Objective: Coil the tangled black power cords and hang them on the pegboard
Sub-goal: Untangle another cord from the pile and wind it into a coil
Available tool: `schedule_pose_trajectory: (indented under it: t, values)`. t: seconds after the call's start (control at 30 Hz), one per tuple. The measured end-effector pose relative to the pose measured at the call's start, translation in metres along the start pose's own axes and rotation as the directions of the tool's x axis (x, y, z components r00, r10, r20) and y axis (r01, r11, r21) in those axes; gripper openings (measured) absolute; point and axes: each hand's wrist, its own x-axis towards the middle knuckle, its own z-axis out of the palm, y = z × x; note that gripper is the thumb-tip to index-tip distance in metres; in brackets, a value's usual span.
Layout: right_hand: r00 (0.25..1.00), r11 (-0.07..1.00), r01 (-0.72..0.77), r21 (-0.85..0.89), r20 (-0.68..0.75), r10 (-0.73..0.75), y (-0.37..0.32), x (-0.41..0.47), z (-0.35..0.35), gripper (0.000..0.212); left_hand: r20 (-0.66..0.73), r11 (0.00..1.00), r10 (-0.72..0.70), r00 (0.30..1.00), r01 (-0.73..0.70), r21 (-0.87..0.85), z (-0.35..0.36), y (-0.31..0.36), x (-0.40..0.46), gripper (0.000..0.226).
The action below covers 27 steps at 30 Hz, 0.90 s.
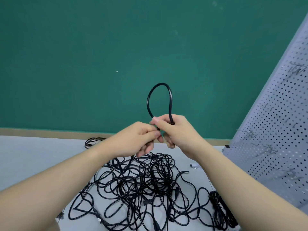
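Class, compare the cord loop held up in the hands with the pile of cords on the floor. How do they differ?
The cord loop is one neat open curve; the pile is many strands crossing in a tangle. The loop stands raised in front of the green wall, pinched by the left hand and right hand; the pile lies loose on the floor. Both are black.

A workshop-like room: perforated grey pegboard with metal hooks, green wall, grey floor.

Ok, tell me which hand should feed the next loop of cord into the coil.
Left. The right hand already grips the raised cord loop as anchor, while the left hand pinches the strand beside it, nearest the tangled cords below.
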Motion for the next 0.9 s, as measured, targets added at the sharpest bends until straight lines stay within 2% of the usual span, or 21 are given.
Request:
schedule_pose_trajectory:
  t: [0.07, 0.13, 0.2, 0.3, 0.37, 0.43, 0.5, 0.6, 0.77, 0.83, 0.9]
  values:
    - [1.000, 0.999, 0.027, -0.033, -0.009, -0.028, -0.002, 0.001, 0.004, 0.024, -0.011, 1.000, -0.018, 1.000, 0.018, 0.006, 0.005, 0.002, -0.001, 0.033]
    - [0.997, 1.000, 0.024, -0.012, -0.077, -0.025, -0.003, 0.003, 0.005, 0.024, -0.075, 0.999, -0.033, 0.997, 0.032, -0.015, 0.006, 0.002, 0.000, 0.042]
    - [0.986, 0.998, 0.021, 0.064, -0.164, -0.010, -0.003, 0.007, 0.004, 0.026, -0.097, 0.999, -0.030, 0.995, 0.026, -0.038, 0.004, 0.001, 0.000, 0.051]
    - [0.980, 0.973, 0.012, 0.229, -0.197, 0.034, 0.001, 0.014, 0.001, 0.030, -0.028, 0.999, -0.042, 0.999, 0.041, -0.009, -0.004, -0.006, -0.001, 0.053]
    - [0.980, 0.877, 0.017, 0.480, -0.183, 0.081, 0.002, 0.019, -0.003, 0.030, 0.034, 0.995, -0.097, 0.995, 0.095, 0.042, -0.011, -0.015, -0.003, 0.057]
    - [0.973, 0.699, 0.037, 0.715, -0.184, 0.136, 0.000, 0.022, -0.014, 0.031, 0.090, 0.974, -0.187, 0.978, 0.173, 0.147, -0.020, -0.024, -0.007, 0.059]
    - [0.968, 0.542, 0.053, 0.839, -0.177, 0.179, -0.003, 0.023, -0.032, 0.031, 0.118, 0.949, -0.257, 0.959, 0.227, 0.217, -0.030, -0.031, -0.012, 0.054]
    - [0.971, 0.422, 0.027, 0.906, -0.123, 0.204, -0.001, 0.021, -0.052, 0.029, 0.106, 0.960, -0.258, 0.960, 0.242, 0.143, -0.044, -0.031, -0.017, 0.042]
    - [0.984, 0.415, 0.026, 0.909, -0.096, 0.149, -0.007, 0.016, -0.065, 0.027, 0.032, 0.938, -0.292, 0.956, 0.280, 0.207, -0.068, -0.026, -0.024, 0.041]
    - [0.987, 0.465, 0.034, 0.885, -0.104, 0.126, -0.008, 0.015, -0.066, 0.027, -0.003, 0.914, -0.305, 0.952, 0.294, 0.281, -0.073, -0.026, -0.026, 0.045]
    - [0.988, 0.573, 0.032, 0.819, -0.114, 0.108, -0.006, 0.014, -0.063, 0.027, -0.062, 0.875, -0.254, 0.965, 0.256, 0.410, -0.074, -0.024, -0.026, 0.047]
